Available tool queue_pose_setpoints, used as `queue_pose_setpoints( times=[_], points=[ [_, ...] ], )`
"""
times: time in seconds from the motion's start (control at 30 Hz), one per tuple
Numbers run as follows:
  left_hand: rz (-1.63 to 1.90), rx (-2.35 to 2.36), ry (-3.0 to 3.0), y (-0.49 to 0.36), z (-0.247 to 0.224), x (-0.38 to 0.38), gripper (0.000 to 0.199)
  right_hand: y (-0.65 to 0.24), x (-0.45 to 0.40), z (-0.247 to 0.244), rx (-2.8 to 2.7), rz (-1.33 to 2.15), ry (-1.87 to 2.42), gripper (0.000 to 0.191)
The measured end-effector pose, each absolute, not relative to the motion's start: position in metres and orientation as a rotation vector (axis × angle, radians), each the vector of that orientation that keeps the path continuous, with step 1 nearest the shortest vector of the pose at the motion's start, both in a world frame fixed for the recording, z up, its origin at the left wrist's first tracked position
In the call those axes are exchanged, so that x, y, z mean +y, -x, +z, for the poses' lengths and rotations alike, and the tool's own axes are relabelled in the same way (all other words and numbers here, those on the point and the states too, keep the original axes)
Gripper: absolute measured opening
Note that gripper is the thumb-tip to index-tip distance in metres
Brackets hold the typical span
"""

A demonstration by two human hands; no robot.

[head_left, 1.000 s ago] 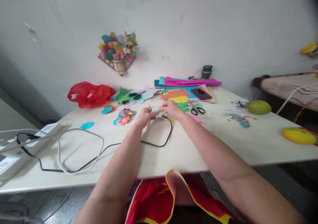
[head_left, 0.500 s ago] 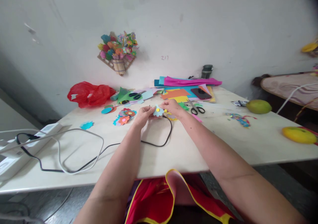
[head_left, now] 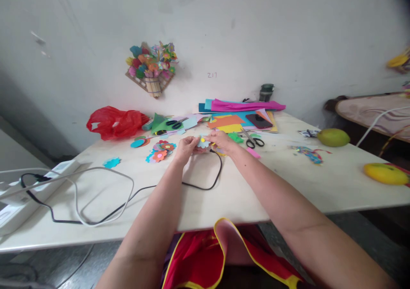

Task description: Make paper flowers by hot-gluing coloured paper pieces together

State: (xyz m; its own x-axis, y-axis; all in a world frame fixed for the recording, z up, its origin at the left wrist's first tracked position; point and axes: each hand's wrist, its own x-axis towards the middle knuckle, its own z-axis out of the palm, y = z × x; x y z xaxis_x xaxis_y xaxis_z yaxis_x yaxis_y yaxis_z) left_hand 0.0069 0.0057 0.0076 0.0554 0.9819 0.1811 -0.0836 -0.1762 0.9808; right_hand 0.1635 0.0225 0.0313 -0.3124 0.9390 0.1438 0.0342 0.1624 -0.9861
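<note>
Between my two hands is a light-blue paper flower (head_left: pixel 203 142) with a yellow round centre, held just above the table. My left hand (head_left: pixel 187 148) pinches its left edge. My right hand (head_left: pixel 222 141) has its fingers closed on the flower's right side. Below it, a black cable (head_left: pixel 221 165) ends near my right hand; whatever it plugs into is mostly hidden. Left of my hands lies a pile of finished-looking paper flowers (head_left: pixel 160 152) in orange, red and blue. Green and yellow paper pieces lie beyond my right hand, beside black-handled scissors (head_left: pixel 254 142).
A white power strip (head_left: pixel 54 178) with looping cables covers the left side. Behind are a red plastic bag (head_left: pixel 115 122), second scissors (head_left: pixel 174 123), coloured sheets (head_left: pixel 227 121) and a phone (head_left: pixel 259 121). On the right lie a green mango (head_left: pixel 333 137) and a yellow mango (head_left: pixel 385 174).
The flower has tilted and shifted slightly, and my right fingers now cover a little more of its right side. Both hands stay in nearly the same place.
</note>
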Motion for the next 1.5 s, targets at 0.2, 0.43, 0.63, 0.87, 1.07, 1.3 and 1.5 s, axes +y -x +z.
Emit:
queue_pose_setpoints(
  times=[0.2, 0.43, 0.63, 0.87, 1.07, 1.3, 1.5],
  points=[
    [1.316, 1.013, -1.311, -0.009, 0.006, 0.007, 0.040, -0.161, 0.023, 0.030, -1.509, 1.210, 0.984, 0.037],
    [1.322, 1.014, -1.315, -0.010, 0.006, 0.006, 0.041, -0.160, 0.023, 0.030, -1.504, 1.172, 0.960, 0.038],
    [1.369, 1.028, -1.299, -0.011, 0.009, 0.005, 0.039, -0.165, 0.022, 0.034, -1.583, 1.247, 0.949, 0.038],
    [1.419, 1.043, -1.251, -0.012, 0.012, 0.004, 0.038, -0.170, 0.023, 0.037, -1.512, 1.350, 0.904, 0.036],
    [1.515, 1.088, -1.211, -0.010, 0.010, 0.007, 0.036, -0.175, 0.033, 0.032, -1.260, 1.318, 0.929, 0.032],
    [1.538, 1.114, -1.184, -0.008, 0.010, 0.008, 0.035, -0.184, 0.038, 0.032, -1.119, 1.116, 0.943, 0.039],
    [1.515, 1.094, -1.214, -0.009, 0.010, 0.007, 0.038, -0.179, 0.033, 0.030, -1.467, 1.209, 1.005, 0.036]
  ],
)
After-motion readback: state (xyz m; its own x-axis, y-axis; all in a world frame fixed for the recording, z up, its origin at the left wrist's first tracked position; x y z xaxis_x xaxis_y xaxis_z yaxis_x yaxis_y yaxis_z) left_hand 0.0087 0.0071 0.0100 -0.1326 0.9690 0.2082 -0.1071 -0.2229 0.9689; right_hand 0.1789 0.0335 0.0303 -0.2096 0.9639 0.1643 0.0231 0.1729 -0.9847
